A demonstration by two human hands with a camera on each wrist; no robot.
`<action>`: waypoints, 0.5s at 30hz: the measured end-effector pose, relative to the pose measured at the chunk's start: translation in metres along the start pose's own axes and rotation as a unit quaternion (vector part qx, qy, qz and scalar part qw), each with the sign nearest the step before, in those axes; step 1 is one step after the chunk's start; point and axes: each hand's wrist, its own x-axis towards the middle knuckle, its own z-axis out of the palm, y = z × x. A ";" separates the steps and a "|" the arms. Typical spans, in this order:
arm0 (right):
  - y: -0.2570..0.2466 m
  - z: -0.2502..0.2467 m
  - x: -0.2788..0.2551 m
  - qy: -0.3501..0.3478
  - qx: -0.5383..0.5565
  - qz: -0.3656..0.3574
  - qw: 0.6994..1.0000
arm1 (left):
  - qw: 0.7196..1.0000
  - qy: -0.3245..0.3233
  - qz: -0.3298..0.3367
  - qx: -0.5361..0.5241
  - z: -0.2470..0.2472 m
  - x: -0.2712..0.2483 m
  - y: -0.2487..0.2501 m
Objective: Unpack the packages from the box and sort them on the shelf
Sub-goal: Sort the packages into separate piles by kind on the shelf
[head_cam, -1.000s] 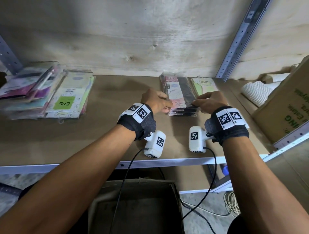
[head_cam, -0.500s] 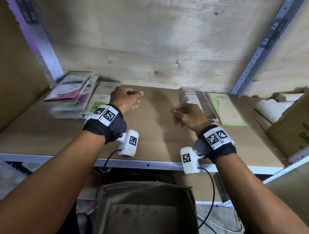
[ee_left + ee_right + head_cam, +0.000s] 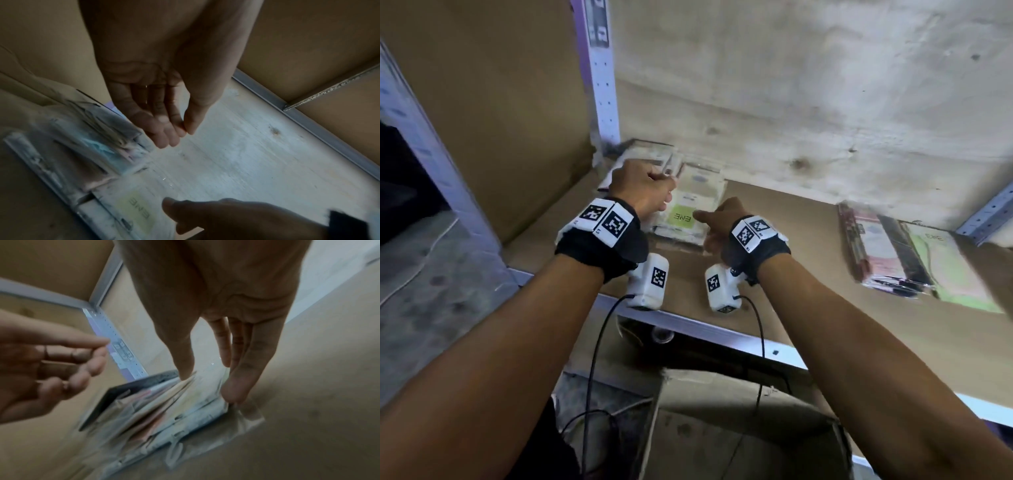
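Two stacks of flat plastic-wrapped packages lie on the brown shelf board [image 3: 774, 274]. The left stack [image 3: 690, 219], topped by a green ENE label, sits in the back left corner. Over its far left part hovers my left hand [image 3: 657, 192], with fingers loosely bent and nothing in them [image 3: 176, 133]. My right hand [image 3: 705, 222] reaches the stack's near right corner. Its straight thumb and fingers touch the stack's edges [image 3: 207, 382]. The right stack [image 3: 900, 260] lies untouched. The cardboard box [image 3: 739, 428] stands open below the shelf.
A perforated metal upright [image 3: 602, 85] and a brown side panel [image 3: 500, 120] close the shelf's left end. A plywood back wall [image 3: 808, 102] stands behind the stacks. The shelf's metal front rail [image 3: 722, 335] runs below my wrists. Cables hang towards the box.
Both hands have left the right stack and moved left across the shelf to the left stack. The head view has swung left with them.
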 end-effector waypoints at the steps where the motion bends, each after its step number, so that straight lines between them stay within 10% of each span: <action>1: -0.004 0.003 0.002 0.011 -0.034 0.002 0.999 | 1.000 -0.007 -0.004 0.001 -0.001 0.000 -0.001; 11: 0.008 -0.011 0.011 -0.028 -0.202 -0.003 0.979 | 0.996 -0.015 0.012 0.083 -0.001 -0.006 0.004; 15: 0.017 -0.024 0.007 -0.033 -0.037 0.023 0.999 | 0.982 -0.080 0.039 0.169 -0.003 -0.013 0.007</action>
